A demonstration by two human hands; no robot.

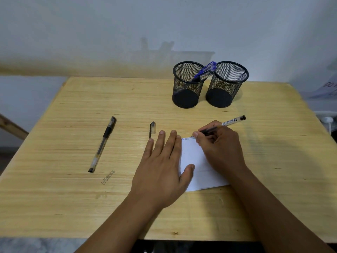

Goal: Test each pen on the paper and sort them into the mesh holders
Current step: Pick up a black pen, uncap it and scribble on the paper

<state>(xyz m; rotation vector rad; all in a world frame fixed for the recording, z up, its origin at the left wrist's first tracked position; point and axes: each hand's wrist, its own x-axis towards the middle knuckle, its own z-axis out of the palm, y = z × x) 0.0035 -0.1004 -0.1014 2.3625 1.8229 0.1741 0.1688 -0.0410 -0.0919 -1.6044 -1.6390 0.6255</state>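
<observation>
A pale wooden bench (54, 198) with long straight grain stands against a plain whitish wall (91, 24). On it lies one white sheet of paper (198, 167), rectangular and smooth, with small marks along its far edge. The left hand (162, 165) lies flat, fingers straight and slightly spread, pressing the paper's left margin. The right hand (218, 147) is curled round an uncapped pen (226, 123), a slim clear barrel with a barcode label and dark end; its tip touches the paper's far edge. One loose cap (152, 129), clear with a dark clip, lies just beyond the left fingertips. One capped pen (103, 143), clear-barrelled with a black rubber grip, lies well apart to the left. Two black wire-mesh holders, cylindrical with solid bases, stand touching at the far side: the left holder (186, 88) contains blue pens (204, 73) leaning toward its neighbour, their number unclear; the right holder (226, 86) shows no contents. Small printed lettering (108, 177) marks the bench surface.
</observation>
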